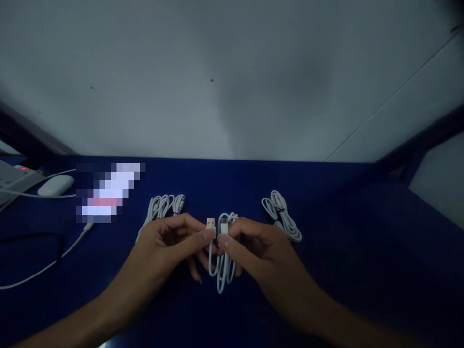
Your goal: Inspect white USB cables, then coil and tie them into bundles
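Observation:
Between my two hands hangs a white USB cable [220,282], looped into a loose coil. My left hand [170,246] pinches the plug at one end, a USB-A plug [210,223] with orange-red marks inside. The plug at the other end [224,226], white with a metal tip, is pinched by my right hand [259,249]. Both plugs point away from me, side by side and slightly apart. Behind my left hand lie coiled white cables [163,205], partly covered by it. Another coiled white cable [282,215], bound with dark ties, lies beyond my right hand.
A blurred-out lit screen [108,193] lies at the left on the blue table [224,181], a white charging cable [68,251] running to it. Near it are a white mouse-shaped object [56,186] and a power strip [21,176]. A pale wall [203,111] stands behind.

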`<state>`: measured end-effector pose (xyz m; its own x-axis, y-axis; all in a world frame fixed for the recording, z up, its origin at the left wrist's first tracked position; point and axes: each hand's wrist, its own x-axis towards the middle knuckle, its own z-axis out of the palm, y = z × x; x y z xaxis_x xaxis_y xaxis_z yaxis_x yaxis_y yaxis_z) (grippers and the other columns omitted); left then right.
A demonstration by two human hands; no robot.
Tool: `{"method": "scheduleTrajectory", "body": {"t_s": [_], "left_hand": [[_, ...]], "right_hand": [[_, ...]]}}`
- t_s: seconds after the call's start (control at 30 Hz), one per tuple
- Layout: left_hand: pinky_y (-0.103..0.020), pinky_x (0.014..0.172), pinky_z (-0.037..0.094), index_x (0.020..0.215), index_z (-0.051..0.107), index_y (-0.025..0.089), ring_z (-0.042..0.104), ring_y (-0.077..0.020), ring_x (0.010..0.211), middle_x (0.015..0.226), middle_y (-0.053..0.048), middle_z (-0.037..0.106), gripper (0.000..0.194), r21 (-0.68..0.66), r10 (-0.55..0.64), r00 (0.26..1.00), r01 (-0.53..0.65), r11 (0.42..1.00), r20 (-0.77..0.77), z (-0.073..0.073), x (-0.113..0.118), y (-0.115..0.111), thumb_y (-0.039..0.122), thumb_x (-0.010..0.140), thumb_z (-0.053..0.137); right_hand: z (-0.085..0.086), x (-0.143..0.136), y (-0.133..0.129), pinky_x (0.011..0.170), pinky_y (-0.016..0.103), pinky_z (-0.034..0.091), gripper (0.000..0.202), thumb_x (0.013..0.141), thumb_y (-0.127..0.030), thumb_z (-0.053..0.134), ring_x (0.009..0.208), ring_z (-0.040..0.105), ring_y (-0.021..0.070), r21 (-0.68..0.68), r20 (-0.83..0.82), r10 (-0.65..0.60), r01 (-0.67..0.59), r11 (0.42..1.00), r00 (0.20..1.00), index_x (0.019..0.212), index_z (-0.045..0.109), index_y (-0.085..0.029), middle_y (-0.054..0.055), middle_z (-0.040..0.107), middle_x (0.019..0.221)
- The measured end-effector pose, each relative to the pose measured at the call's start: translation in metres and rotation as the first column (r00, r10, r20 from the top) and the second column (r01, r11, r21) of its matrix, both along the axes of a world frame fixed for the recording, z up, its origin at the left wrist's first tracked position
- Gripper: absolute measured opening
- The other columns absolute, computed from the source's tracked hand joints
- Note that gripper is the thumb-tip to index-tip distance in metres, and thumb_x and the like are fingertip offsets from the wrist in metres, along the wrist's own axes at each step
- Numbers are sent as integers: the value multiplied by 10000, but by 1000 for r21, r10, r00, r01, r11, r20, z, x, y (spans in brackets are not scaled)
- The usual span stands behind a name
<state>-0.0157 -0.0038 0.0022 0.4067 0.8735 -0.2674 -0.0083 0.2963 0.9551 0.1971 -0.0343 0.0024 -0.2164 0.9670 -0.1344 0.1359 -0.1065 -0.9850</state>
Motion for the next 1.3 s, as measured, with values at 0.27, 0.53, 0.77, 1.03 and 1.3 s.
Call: {"method": "scheduleTrajectory", "body": {"t_s": [0.27,0.53,0.77,1.03,1.3], "left_hand": [[-213,573,621,900,841,208,737,-157,598,723,-24,826,76,35,77,997,-76,996,-11,-1,2,-2,198,881,915],[-218,666,604,954,905,258,715,-152,688,778,-11,811,30,111,91,991,-81,991,-95,10,4,-4,258,928,890],[-237,745,595,680,814,238,701,-171,825,862,-30,746,419,146,-43,996,54,988,-79,11,5,-3,369,1071,739],[-162,632,579,1102,901,256,651,-104,669,877,-19,796,175,-1,1,999,-1,1000,55,-2,1,2,279,1080,729],[-171,612,612,1098,905,257,685,-114,631,802,-24,806,135,6,0,999,0,1000,40,-4,1,3,340,1023,829]], "right_hand": [[2,0,0,654,303,459,343,1088,-406,674,689,562,146,-45,-73,41,-45,998,997,801,709,-222,-22,618,722],[-3,1,0,634,294,469,401,1096,-483,673,687,574,151,-35,-64,19,-22,999,998,789,664,-226,-21,608,715],[-1,3,-1,756,334,500,398,1184,-442,512,781,593,163,25,-104,27,-25,999,994,896,694,-236,-5,659,846],[7,6,0,758,311,493,397,1195,-389,487,794,593,154,20,-181,57,-55,998,982,913,719,-234,-12,661,856],[5,8,3,736,304,496,418,1198,-420,478,781,590,152,-14,-261,90,-97,995,961,904,693,-214,5,693,891]]}}
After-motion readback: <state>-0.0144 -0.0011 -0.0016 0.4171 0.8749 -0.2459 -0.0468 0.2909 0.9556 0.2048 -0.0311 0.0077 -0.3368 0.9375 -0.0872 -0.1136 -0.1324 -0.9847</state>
